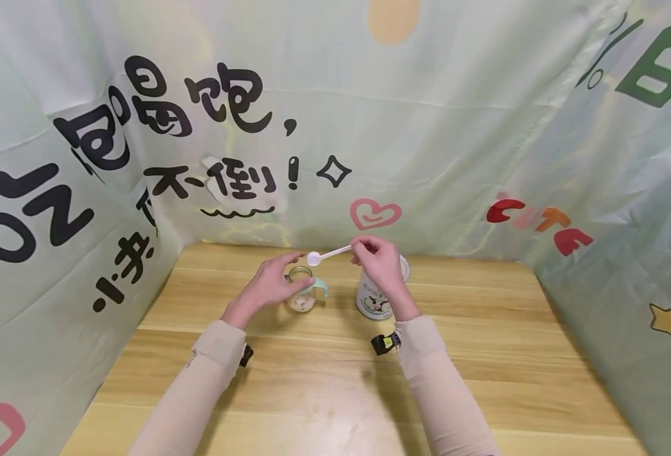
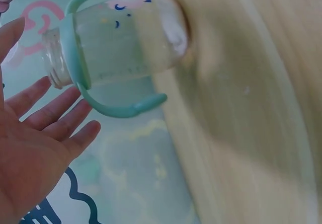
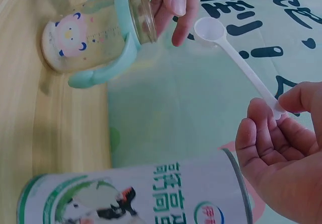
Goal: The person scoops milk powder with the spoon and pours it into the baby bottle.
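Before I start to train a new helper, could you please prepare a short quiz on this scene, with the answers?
1. Which hand pinches the white scoop?
2. Fill the gap: in the head view, the can stands to the ____ of the bottle.
3. True or false: the bottle lies on its side.

Key: 1. The right hand. 2. Right. 3. False; it stands upright on the table.

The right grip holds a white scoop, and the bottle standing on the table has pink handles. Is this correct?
Not quite: the handles of the bottle are mint green, not pink, as the left wrist view shows. The right grip does hold a white scoop, and the bottle stands on the table.
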{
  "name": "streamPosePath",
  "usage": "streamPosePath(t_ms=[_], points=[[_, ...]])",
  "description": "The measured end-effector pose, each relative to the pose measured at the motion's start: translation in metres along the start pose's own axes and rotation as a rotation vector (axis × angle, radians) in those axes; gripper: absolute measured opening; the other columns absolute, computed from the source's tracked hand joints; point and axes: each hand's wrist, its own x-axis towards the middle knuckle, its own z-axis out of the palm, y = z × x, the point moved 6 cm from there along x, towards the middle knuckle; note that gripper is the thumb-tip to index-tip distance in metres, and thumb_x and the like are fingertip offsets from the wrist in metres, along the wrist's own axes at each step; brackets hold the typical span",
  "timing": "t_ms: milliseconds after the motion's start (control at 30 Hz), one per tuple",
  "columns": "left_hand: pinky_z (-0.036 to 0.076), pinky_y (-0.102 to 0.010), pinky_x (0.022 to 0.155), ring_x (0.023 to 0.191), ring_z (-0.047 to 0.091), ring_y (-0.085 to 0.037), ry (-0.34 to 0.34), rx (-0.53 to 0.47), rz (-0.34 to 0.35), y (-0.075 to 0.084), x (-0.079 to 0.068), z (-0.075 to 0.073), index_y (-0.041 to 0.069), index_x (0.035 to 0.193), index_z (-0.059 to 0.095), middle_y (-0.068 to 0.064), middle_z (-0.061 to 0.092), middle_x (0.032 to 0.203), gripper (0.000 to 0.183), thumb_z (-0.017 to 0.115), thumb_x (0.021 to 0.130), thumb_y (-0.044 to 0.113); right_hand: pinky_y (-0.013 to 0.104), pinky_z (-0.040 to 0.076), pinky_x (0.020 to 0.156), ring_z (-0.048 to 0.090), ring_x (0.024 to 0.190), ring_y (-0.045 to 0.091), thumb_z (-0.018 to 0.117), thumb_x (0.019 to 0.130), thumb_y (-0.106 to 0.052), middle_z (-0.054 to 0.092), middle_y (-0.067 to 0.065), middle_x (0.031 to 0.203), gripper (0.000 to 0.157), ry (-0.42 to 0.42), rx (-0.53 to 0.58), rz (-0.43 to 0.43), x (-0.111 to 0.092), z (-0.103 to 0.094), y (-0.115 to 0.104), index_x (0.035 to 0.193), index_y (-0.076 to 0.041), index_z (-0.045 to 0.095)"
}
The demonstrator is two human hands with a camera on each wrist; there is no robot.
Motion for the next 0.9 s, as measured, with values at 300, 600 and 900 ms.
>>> streamPosePath(t_ms=[300,600,900], points=[[0.048,-0.057,0.115,0.137,0.059,-0.038,-0.018,-0.022,0.042,0.019,0.014,0.003,0.015,0.156,0.05,-0.015,0.059,0.152,0.079,0.077,0.093,0.053,0.02,0.058,0.069,0.068,0.071,0.013,0.062,0.101,-0.016,0.074,0.022,0.09,0.025,0.04,0.007,0.011,0.003,-0.021,0.005,0.109,0.002,0.077],[0.054,-0.053,0.109,0.094,0.075,-0.027,-0.05,-0.036,0.051,0.033,0.021,0.01,0.017,0.157,0.049,-0.019,0.058,0.153,0.079,0.075,0.093,0.056,0.024,0.062,0.073,0.068,0.075,0.013,0.062,0.102,-0.017,0.074,0.027,0.099,0.027,0.08,0.017,0.027,0.002,-0.042,0.01,0.11,0.004,0.076],[0.045,-0.058,0.119,0.141,0.056,-0.035,-0.069,-0.059,0.06,0.047,0.029,0.021,0.017,0.157,0.049,-0.015,0.057,0.155,0.078,0.076,0.093,0.054,0.023,0.061,0.072,0.068,0.073,0.008,0.061,0.102,-0.018,0.073,0.026,0.101,0.027,0.119,-0.016,0.031,-0.002,-0.062,0.018,0.111,0.003,0.075]])
